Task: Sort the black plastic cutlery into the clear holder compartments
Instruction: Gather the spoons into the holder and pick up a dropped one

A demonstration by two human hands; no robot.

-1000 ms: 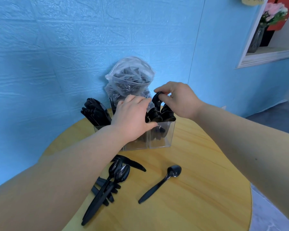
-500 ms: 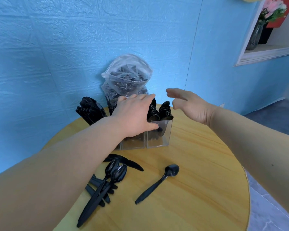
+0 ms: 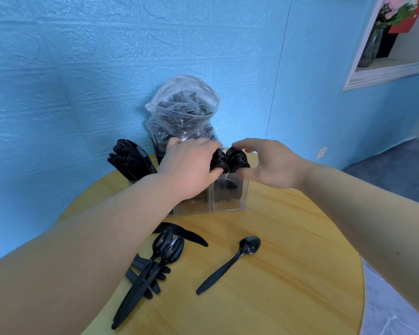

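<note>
Round wooden counter, curved rim dropping off at right over grey floor; bare wood open at front right. Blue textured wall close behind, hemming in the back edge. Clear holder near the far edge, upright, compartments side by side. Directly behind, against the wall, a clear bag stuffed with dark cutlery.

Left hand laid over the holder's middle, fingers curled down over the top, thumb against the stacked spoon bowls; cannot tell whether anything is gripped. Right hand just beside the rightmost compartment, fingers curved around a second spoon stack, fingertips touching it on top, thumb below.

Leftmost compartment packed with black knives, leaning left, well above the rim. Rightmost compartment holding nested glossy black spoons, bowls up.

Loose on the counter: single spoon lying diagonally, apart from the rest; left of it a crossed heap with two spoons on top, a knife just behind.
</note>
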